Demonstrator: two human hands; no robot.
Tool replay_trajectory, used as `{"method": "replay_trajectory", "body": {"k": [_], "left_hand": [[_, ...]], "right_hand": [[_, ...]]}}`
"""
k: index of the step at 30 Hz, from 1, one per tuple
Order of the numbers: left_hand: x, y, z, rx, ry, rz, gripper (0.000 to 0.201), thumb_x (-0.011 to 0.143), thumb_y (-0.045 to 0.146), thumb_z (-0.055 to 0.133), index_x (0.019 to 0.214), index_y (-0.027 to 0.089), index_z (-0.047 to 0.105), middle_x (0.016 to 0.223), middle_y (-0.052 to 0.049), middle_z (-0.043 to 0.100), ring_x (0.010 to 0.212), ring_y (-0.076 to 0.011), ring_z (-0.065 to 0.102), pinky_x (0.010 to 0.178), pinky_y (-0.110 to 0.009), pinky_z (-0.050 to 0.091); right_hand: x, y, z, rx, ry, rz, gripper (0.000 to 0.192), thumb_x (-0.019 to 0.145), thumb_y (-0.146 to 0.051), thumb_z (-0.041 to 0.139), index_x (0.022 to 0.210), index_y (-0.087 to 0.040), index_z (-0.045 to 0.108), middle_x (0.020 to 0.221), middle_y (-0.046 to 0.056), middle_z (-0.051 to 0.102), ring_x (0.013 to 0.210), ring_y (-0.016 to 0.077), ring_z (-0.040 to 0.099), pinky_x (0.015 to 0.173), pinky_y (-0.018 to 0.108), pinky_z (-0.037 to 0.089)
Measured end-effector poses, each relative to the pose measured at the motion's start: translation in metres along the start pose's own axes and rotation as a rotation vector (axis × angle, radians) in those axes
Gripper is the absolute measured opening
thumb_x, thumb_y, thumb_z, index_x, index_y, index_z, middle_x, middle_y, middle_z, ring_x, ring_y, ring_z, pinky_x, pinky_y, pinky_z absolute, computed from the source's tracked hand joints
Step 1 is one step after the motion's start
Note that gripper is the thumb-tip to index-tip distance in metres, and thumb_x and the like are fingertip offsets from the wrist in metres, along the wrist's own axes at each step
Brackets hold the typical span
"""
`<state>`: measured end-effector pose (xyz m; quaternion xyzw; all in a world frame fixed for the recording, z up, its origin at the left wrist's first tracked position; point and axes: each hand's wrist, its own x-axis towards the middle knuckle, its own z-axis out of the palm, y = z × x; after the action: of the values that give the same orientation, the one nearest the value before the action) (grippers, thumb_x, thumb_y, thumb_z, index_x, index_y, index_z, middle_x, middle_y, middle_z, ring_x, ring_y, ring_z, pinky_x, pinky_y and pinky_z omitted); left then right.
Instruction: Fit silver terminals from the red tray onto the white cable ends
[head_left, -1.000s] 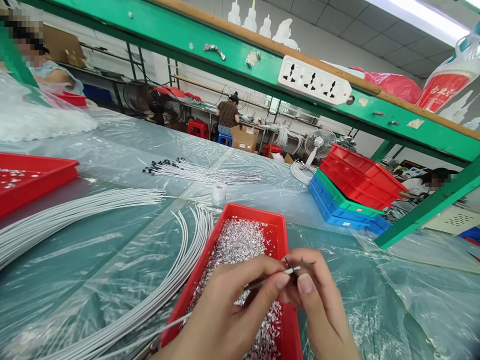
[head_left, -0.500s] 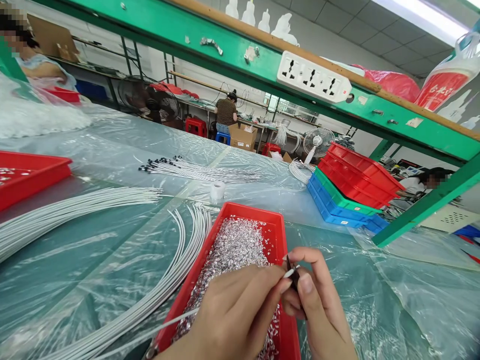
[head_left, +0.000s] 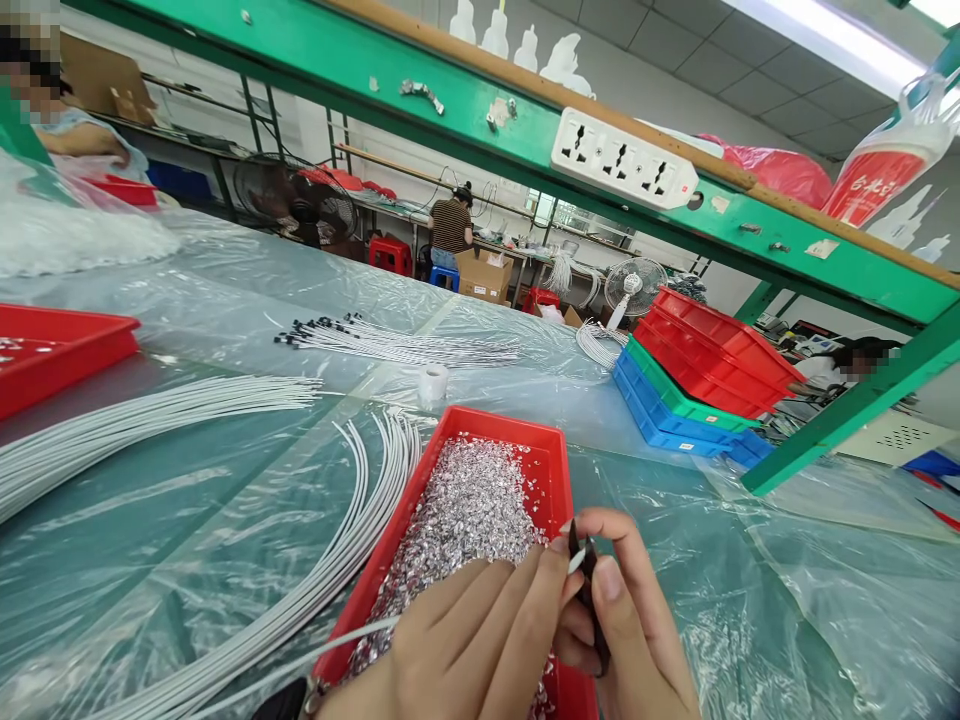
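1. Nearest is the left hand point(head_left: 465, 640), above the red tray point(head_left: 553, 470). Its fingers are pressed together in a pinch and have hold of one white cable point(head_left: 352, 632), close to the tip.
2. The right hand point(head_left: 641, 630) is just beside it, at the right edge of the tray. Its fingers are bent around a small dark tool point(head_left: 589, 575), with the thumb laid along the side; which kind of tool, I cannot tell.
3. The cable's tip comes out from the left fingers and is at the dark points of the tool; the exact contact is too small to tell. The rest of this cable goes down to the left, over the tray's rim.
4. The tray lies under the hands on the surface point(head_left: 720, 580), which has clear plastic film over it. Many small silver pieces point(head_left: 472, 495) are inside.
5. To the left curves a bundle of white cables point(head_left: 360, 545); farther left lies a second bundle point(head_left: 150, 430).
6. Behind the tray stands a white roll point(head_left: 433, 383), and beyond it lie thin cables with black ends point(head_left: 405, 345).
7. On the right is a stack of coloured bins point(head_left: 697, 375).
8. In the far room, a person in a striped top point(head_left: 450, 227) is near a cardboard box point(head_left: 484, 275).
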<state>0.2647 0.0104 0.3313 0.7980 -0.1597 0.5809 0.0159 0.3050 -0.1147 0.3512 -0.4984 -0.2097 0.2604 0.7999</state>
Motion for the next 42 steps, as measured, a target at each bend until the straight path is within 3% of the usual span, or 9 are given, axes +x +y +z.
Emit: {"method": "replay_trajectory", "body": {"k": [3, 9, 14, 17, 19, 23, 27, 35, 42], "left_hand": [[0.006, 0.000, -0.006, 0.021, -0.048, -0.006, 0.019, 0.097, 0.003, 0.041, 0.098, 0.000, 0.060, 0.074, -0.013, 0.076, 0.065, -0.0166, 0.073, 0.053, -0.026, 0.056], [0.008, 0.000, -0.010, 0.030, -0.008, -0.020, 0.017, 0.097, 0.003, 0.043, 0.095, 0.001, 0.060, 0.073, -0.012, 0.076, 0.061, -0.0160, 0.071, 0.050, -0.026, 0.054], [0.013, -0.005, -0.008, -0.060, 0.080, -0.115, 0.018, 0.098, 0.005, 0.046, 0.090, 0.000, 0.061, 0.067, -0.010, 0.074, 0.053, -0.0120, 0.066, 0.049, -0.024, 0.049], [0.016, -0.008, -0.011, -0.106, 0.070, -0.196, 0.020, 0.100, 0.010, 0.045, 0.090, 0.003, 0.062, 0.067, -0.008, 0.073, 0.056, -0.0094, 0.067, 0.054, -0.018, 0.051], [0.017, -0.009, -0.012, -0.115, 0.060, -0.269, 0.016, 0.099, 0.011, 0.047, 0.091, 0.007, 0.061, 0.068, -0.007, 0.073, 0.057, -0.0093, 0.067, 0.056, -0.018, 0.052], [0.018, -0.007, -0.013, -0.224, 0.008, -0.361, 0.013, 0.099, 0.013, 0.047, 0.094, 0.012, 0.059, 0.070, -0.004, 0.071, 0.056, -0.0105, 0.066, 0.052, -0.019, 0.049], [0.019, -0.004, -0.015, -0.339, -0.069, -0.384, 0.017, 0.101, 0.014, 0.042, 0.093, 0.016, 0.056, 0.071, -0.002, 0.070, 0.056, -0.0111, 0.067, 0.049, -0.020, 0.048], [0.014, -0.002, -0.017, -0.362, -0.174, -0.389, 0.016, 0.101, 0.018, 0.042, 0.094, 0.019, 0.056, 0.064, 0.003, 0.061, 0.053, -0.0113, 0.063, 0.050, -0.020, 0.051], [0.017, -0.004, -0.014, -0.323, -0.234, -0.351, 0.018, 0.102, 0.019, 0.039, 0.098, 0.017, 0.056, 0.069, 0.001, 0.066, 0.054, -0.0129, 0.063, 0.049, -0.023, 0.052]], "right_hand": [[0.001, 0.000, 0.001, -0.010, 0.011, 0.025, 0.034, 0.086, -0.060, 0.073, 0.099, -0.031, 0.062, 0.064, -0.006, 0.030, 0.053, 0.0107, 0.014, 0.049, 0.021, 0.014], [0.001, -0.004, -0.001, -0.115, 0.002, 0.059, 0.046, 0.082, -0.066, 0.072, 0.101, -0.026, 0.059, 0.064, -0.004, 0.036, 0.051, 0.0113, 0.023, 0.047, 0.019, 0.022], [0.004, 0.001, -0.013, -0.129, -0.146, 0.062, 0.037, 0.092, -0.059, 0.067, 0.106, -0.025, 0.061, 0.064, -0.005, 0.037, 0.053, 0.0098, 0.027, 0.049, 0.017, 0.026], [0.013, 0.004, -0.018, -0.065, -0.237, 0.089, 0.032, 0.094, -0.055, 0.067, 0.105, -0.025, 0.062, 0.066, -0.005, 0.036, 0.054, 0.0094, 0.025, 0.048, 0.016, 0.023], [0.018, 0.001, -0.021, -0.096, -0.166, -0.006, 0.032, 0.094, -0.055, 0.066, 0.105, -0.025, 0.063, 0.067, -0.005, 0.035, 0.054, 0.0094, 0.024, 0.047, 0.016, 0.022], [0.018, -0.009, -0.026, -0.528, 0.094, -0.491, 0.020, 0.093, -0.029, 0.069, 0.112, -0.033, 0.062, 0.068, -0.006, 0.039, 0.054, 0.0104, 0.033, 0.050, 0.019, 0.030], [0.013, -0.015, -0.030, -0.941, 0.027, -0.782, 0.030, 0.092, -0.011, 0.061, 0.114, -0.032, 0.063, 0.063, -0.007, 0.040, 0.050, 0.0113, 0.039, 0.052, 0.022, 0.037], [0.015, -0.021, -0.033, -1.072, -0.069, -0.887, 0.021, 0.096, -0.009, 0.055, 0.107, -0.025, 0.062, 0.079, -0.004, 0.063, 0.054, 0.0114, 0.051, 0.051, 0.024, 0.042], [0.009, -0.031, -0.037, -1.201, -0.097, -0.845, 0.016, 0.097, -0.011, 0.052, 0.101, -0.024, 0.060, 0.078, -0.006, 0.061, 0.057, 0.0096, 0.052, 0.057, 0.023, 0.043]]}}
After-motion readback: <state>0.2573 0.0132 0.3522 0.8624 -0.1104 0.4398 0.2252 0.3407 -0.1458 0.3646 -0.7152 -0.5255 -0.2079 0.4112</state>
